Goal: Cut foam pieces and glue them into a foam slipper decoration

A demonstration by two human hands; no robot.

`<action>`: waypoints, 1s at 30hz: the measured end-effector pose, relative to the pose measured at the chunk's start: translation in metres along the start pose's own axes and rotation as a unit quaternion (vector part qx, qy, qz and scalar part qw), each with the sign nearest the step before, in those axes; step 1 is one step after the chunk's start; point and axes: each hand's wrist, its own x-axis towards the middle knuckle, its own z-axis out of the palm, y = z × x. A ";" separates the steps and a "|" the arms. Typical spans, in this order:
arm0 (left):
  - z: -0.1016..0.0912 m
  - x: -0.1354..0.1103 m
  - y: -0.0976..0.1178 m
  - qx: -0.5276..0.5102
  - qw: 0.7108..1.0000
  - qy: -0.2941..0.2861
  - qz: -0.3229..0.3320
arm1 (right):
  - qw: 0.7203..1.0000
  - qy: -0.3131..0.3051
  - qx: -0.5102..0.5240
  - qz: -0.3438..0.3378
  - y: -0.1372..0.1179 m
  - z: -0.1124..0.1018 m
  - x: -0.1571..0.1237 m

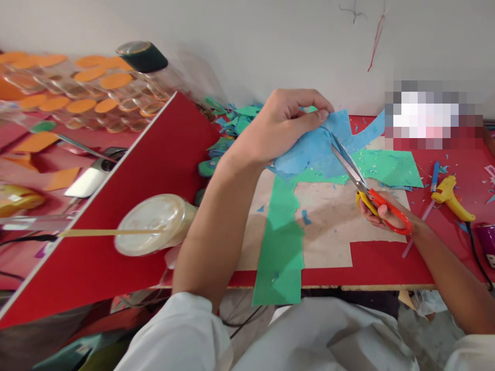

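My left hand (288, 121) pinches a blue sheet (305, 154) of thin craft material near its upper edge, holding it above the table. In my right hand (381, 208) is a pair of scissors (361, 183) with red and yellow handles. The scissor blades point up and left, parted, with their tips at the blue sheet near my left fingers. A narrow blue strip reaches off to the right. Under the sheet lie green pieces (280, 237) with uneven edges, on a beige sheet (325, 226) sprinkled with blue scraps.
A yellow glue gun (450, 198) lies at right, near a purple can (486, 239). Blue and green scraps (242, 121) pile up by the wall. Left of my forearm stands a lidded cup (150, 224) with a straw. Beyond a red divider (154, 170) are rows of orange-topped clear containers (81, 105).
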 end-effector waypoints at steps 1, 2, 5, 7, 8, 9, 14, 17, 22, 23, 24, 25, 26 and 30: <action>0.000 0.000 0.001 -0.010 1.000 0.000 -0.014 | 1.000 -0.001 0.001 0.001 0.000 0.000 0.000; -0.001 0.000 0.001 -0.016 1.000 -0.007 -0.021 | 1.000 -0.002 0.002 0.002 0.000 0.001 0.000; -0.001 0.001 0.002 -0.015 0.999 -0.039 -0.008 | 1.000 0.000 0.004 0.004 0.001 0.000 0.001; 0.000 0.002 0.003 -0.015 0.999 -0.043 -0.020 | 1.000 0.004 0.007 0.004 0.003 -0.001 0.001; 0.001 0.002 0.004 -0.017 0.999 -0.036 -0.038 | 1.000 0.006 0.007 0.004 0.003 -0.001 0.001; 0.002 0.002 0.005 -0.019 0.998 -0.027 -0.057 | 1.000 0.007 0.004 0.003 0.003 -0.002 0.001; 0.004 0.000 0.007 -0.032 0.996 -0.049 -0.063 | 1.000 0.000 -0.011 -0.009 0.002 -0.003 0.002; 0.004 -0.002 0.006 -0.048 0.993 -0.078 -0.073 | 1.000 0.008 -0.011 -0.001 0.002 -0.002 0.002; 0.002 0.000 0.007 -0.034 0.991 -0.096 -0.084 | 1.000 0.011 0.001 0.009 0.003 -0.004 0.001; 0.001 0.001 0.007 -0.022 0.993 -0.092 -0.077 | 1.000 0.008 0.004 0.006 0.004 -0.005 0.000; 0.000 0.001 0.005 -0.011 0.993 -0.087 -0.073 | 1.000 0.007 0.005 0.003 0.004 -0.005 0.000; 0.000 0.002 0.004 -0.006 0.994 -0.080 -0.072 | 1.000 0.010 0.004 -0.002 0.005 -0.006 -0.001; 0.000 0.002 0.001 -0.009 0.995 -0.068 -0.074 | 1.000 0.016 0.003 -0.007 0.006 -0.006 -0.001; 0.003 0.003 -0.001 -0.005 0.993 0.114 0.003 | 0.998 0.055 -0.012 -0.038 0.008 -0.004 0.002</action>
